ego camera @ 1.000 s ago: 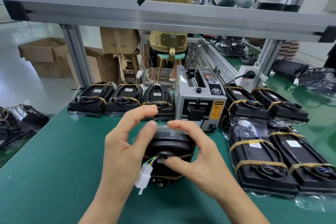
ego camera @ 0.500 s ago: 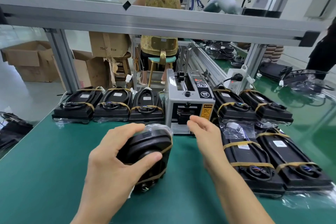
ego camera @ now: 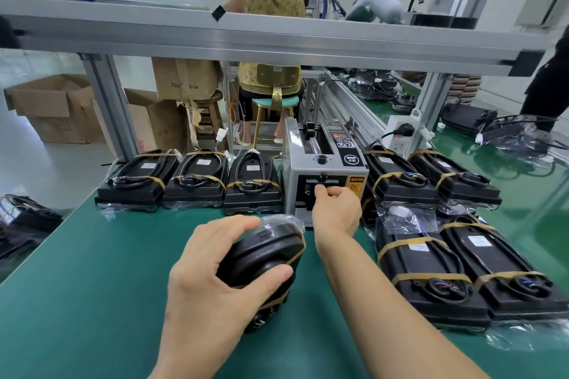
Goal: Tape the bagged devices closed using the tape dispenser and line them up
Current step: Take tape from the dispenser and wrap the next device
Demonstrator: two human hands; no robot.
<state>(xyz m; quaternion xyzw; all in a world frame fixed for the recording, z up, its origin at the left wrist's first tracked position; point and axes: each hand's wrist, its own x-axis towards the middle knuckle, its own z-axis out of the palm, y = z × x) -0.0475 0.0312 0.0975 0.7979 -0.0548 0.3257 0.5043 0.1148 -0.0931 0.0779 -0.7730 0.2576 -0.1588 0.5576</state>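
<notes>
Step in hand: I judge this to be fetching a strip of tape for the bagged device (ego camera: 264,258) now being worked.
Left hand: my left hand (ego camera: 215,283) grips that device, fingers over its top and thumb on the near face, holding it tilted above the tabletop (ego camera: 86,271) near the middle.
Right hand: my right hand (ego camera: 335,206) is at the outlet of the tape dispenser (ego camera: 323,175), fingers curled as if pinching; I cannot tell whether a strip is between them.
Done: three taped units (ego camera: 191,181) stand in a row along the far edge, left of the dispenser; two more (ego camera: 431,181) stand to its right; two taped units (ego camera: 462,271) lie toward the right edge.
Held device: at least two tan bands already cross it.
Left: I judge one more band, then placement in a row.
Unfinished stock: loose bagged items (ego camera: 517,135) lie at the far right; their count is unclear.
Hidden: the dispenser outlet is covered by my right hand; the device's underside is out of sight.
</notes>
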